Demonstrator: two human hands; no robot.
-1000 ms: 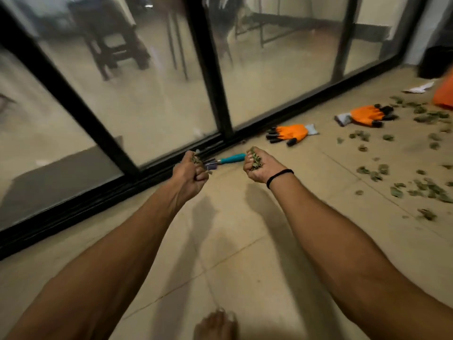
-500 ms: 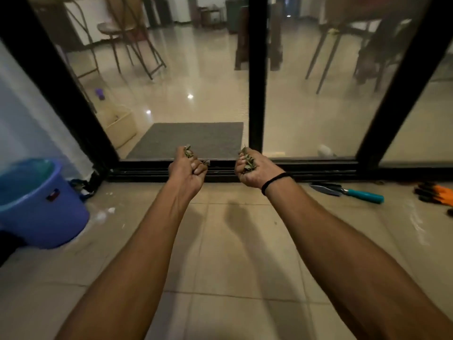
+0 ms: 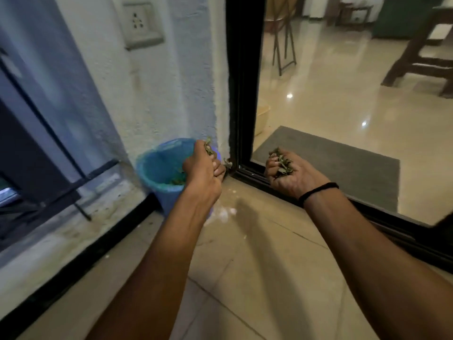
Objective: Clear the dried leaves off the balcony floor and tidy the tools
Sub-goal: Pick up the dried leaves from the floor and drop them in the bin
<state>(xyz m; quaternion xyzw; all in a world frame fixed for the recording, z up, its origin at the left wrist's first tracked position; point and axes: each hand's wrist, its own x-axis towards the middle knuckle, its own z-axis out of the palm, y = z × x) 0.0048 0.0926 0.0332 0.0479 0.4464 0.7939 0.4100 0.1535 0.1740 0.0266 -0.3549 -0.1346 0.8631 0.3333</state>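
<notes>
In the balcony corner, a rough white plastered wall (image 3: 169, 89) meets the black frame of a sliding glass door (image 3: 242, 82), and smooth, glossy beige floor tiles (image 3: 247, 261) run beneath both. Against the wall stands a round blue plastic bucket (image 3: 149, 160) with a thin liner bag and some leaf litter (image 3: 177, 180) at its bottom. The left hand (image 3: 204, 174) hangs at the bucket's near rim, fingers curled tight round a clump of dried leaves (image 3: 208, 148). The right hand (image 3: 295, 176), beside it over the door track, is turned palm-up, fingers folded round a second clump (image 3: 282, 163). The leaves look weightless, crisp and curled. They would likely crumble or sift through gaps, so an enclosing fist suits them better than a pinch. A thin black band (image 3: 318, 190) circles the right wrist.
</notes>
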